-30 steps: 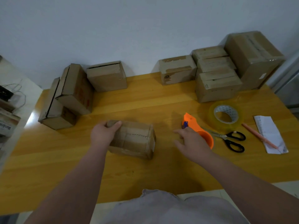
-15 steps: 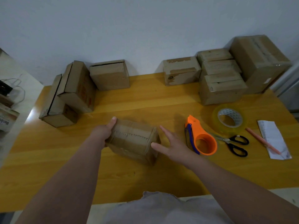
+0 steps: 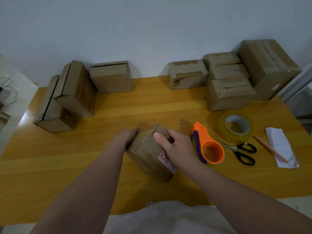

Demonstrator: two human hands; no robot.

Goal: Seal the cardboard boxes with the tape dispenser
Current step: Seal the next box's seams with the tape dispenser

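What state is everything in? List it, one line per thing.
small box: held between both hands, skewed, flap seam facing up.
left hand: grips the box's left end.
right hand: grips the box's right side, thumb on top.
tape dispenser: lying untouched beside the right hand.
tape roll: lying flat.
scissors: closed, lying flat.
back-left box: top flap slightly gaping.

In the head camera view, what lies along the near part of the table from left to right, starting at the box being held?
cardboard box -> orange tape dispenser -> scissors -> folded paper
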